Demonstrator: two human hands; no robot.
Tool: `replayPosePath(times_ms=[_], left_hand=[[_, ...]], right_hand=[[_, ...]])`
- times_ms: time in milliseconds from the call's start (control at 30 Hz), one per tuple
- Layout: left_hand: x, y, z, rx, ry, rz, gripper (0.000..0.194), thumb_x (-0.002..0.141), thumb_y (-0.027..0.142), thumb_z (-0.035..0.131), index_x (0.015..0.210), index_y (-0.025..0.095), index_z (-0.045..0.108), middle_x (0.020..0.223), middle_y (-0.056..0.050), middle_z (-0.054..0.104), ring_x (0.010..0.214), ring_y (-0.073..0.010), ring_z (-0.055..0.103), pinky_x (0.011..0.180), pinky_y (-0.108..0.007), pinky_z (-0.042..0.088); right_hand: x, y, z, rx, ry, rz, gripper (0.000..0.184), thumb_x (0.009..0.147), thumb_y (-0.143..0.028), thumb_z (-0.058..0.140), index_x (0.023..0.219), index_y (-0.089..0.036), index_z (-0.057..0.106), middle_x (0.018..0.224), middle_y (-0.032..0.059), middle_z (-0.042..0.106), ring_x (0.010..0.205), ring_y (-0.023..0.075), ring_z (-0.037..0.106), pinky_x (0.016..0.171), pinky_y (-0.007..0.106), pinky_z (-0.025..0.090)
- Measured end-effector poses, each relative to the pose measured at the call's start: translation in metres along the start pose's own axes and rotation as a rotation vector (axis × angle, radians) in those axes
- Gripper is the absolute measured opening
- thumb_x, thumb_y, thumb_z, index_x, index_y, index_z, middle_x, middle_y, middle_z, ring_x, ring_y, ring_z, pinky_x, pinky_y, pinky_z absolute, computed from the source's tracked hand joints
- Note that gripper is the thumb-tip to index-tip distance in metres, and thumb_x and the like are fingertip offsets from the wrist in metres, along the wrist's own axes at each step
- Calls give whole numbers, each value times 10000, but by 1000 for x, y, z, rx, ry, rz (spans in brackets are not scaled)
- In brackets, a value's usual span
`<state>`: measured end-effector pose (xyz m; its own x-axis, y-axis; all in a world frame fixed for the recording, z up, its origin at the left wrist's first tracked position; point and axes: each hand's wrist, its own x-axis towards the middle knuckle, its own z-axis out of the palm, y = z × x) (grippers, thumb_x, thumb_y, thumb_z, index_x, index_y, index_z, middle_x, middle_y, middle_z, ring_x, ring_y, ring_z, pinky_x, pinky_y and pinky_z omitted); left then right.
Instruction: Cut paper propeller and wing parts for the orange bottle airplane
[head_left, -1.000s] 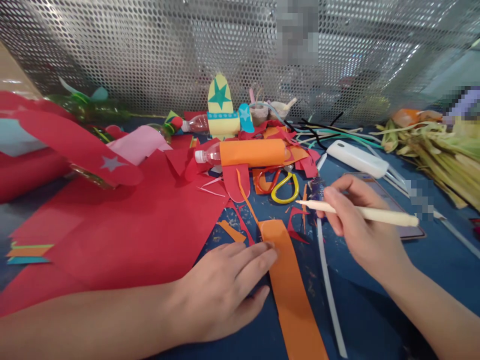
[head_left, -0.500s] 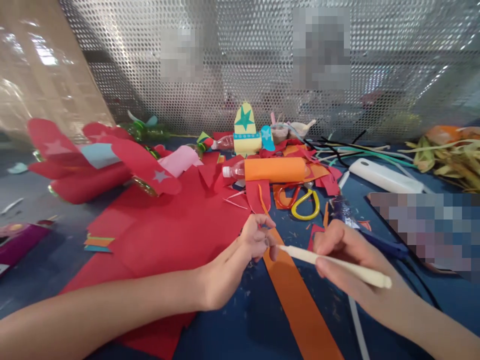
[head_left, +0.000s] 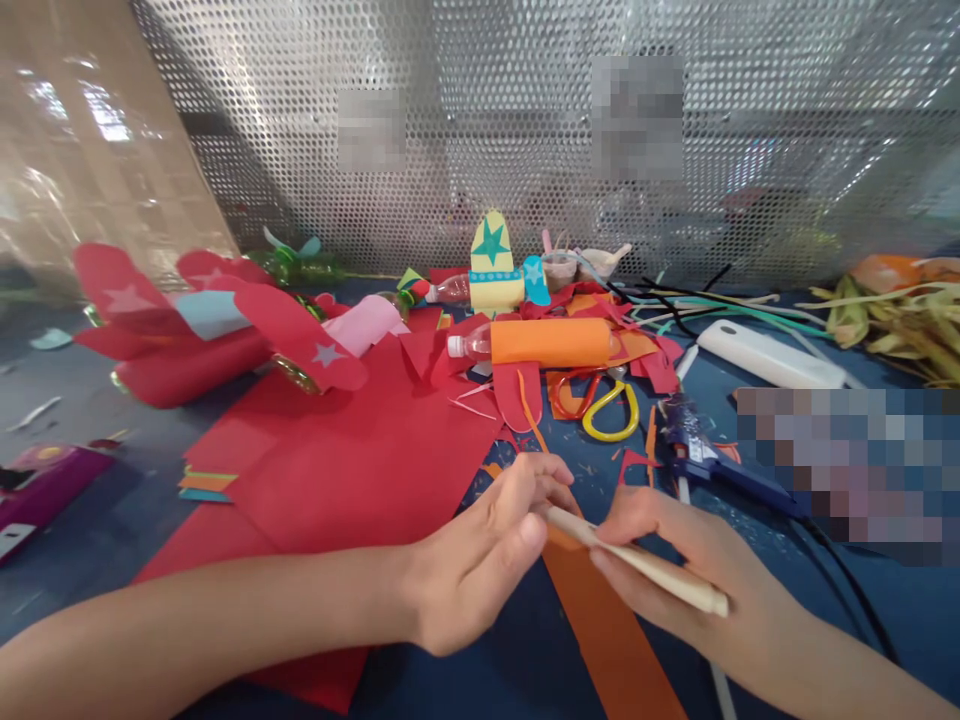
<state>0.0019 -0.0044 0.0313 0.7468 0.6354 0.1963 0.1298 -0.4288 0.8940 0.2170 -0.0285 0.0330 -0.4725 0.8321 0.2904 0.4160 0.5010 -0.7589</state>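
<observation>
My right hand (head_left: 675,565) is closed around a slim cream-coloured pen (head_left: 652,568), slanted with its front end toward my left hand. The fingers of my left hand (head_left: 491,555) are curled over the upper part of an orange paper strip (head_left: 600,630), thumb near the pen. The pen's tip is hidden behind the left thumb and fingers. From under the hands the strip runs down to the bottom edge. Beyond them lies a plastic bottle wrapped in orange paper (head_left: 551,342), near scissors with red and yellow handles (head_left: 611,410).
Red paper sheets (head_left: 345,450) spread on the left beside a red paper-covered bottle plane (head_left: 202,340). A yellow-wrapped bottle (head_left: 495,290) stands behind. Right are a blue glue gun (head_left: 720,465) with a cord, a white tool (head_left: 772,352) and a blurred flat object (head_left: 847,460). A purple object (head_left: 52,490) sits far left.
My right hand has moved left and slightly down with the pen, bringing it closer to my left hand. My left hand has turned and lowered a little, and its thumb now shows.
</observation>
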Motion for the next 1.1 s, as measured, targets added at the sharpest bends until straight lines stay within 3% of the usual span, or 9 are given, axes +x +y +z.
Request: replayPosePath(times_ms=[200,467,633,733,800,933,1000,1100], left_hand=[[-4,3,4,158,0,150,570,930,596,88,1241,163,290,1138,-175,429,1054,-280,474,884,-457,428],[-4,4,3,165,14,149,578,926,607,75,1210,162,312,1117,-172,458,1015,-262,493,872,-443,452],[-4,4,4,135,-32,183,601,920,621,114,1213,152,347,1084,-158,462,997,-269,505,859,-451,470],[-3,3,4,101,28,152,533,951,563,126,1237,182,365,1095,-132,482,951,-237,519,825,-416,485],[0,-1,1,166,141,73,404,976,479,228,1257,214,349,1135,-120,490,993,-231,519,862,-411,477],[13,-14,-10,458,365,-148,261,944,378,419,1147,213,421,1077,-86,536,1016,-236,527,900,-431,467],[19,-22,-16,677,350,-159,329,894,437,490,1103,183,487,1037,-99,564,1041,-289,516,920,-493,446],[23,-30,-21,886,301,-165,546,820,588,533,1115,129,548,1040,-143,569,1075,-362,489,929,-559,421]], right_hand=[[-2,0,5,50,59,-27,127,881,-157,564,817,-262,533,671,-72,553,524,80,518,473,179,389],[5,-4,0,-144,-76,-309,201,971,-163,431,794,-233,496,671,-18,582,614,133,557,604,247,470],[7,2,7,-192,-69,-361,194,947,-133,437,791,-227,501,652,-4,590,604,144,547,590,248,462],[8,0,3,-143,0,-315,126,890,-122,485,835,-236,481,668,-11,617,595,136,581,570,228,470],[8,-2,-5,-140,60,-290,125,867,-120,505,885,-242,479,700,-20,629,601,124,604,565,210,470],[12,2,-26,-383,270,-138,100,894,-146,500,938,-235,516,802,22,667,712,169,647,656,268,500],[13,10,-35,-622,315,17,134,885,-140,500,986,-218,541,861,68,683,807,233,654,703,338,515],[14,26,-43,-835,217,137,283,835,-72,465,1079,-174,568,868,106,693,855,289,647,734,414,533]])
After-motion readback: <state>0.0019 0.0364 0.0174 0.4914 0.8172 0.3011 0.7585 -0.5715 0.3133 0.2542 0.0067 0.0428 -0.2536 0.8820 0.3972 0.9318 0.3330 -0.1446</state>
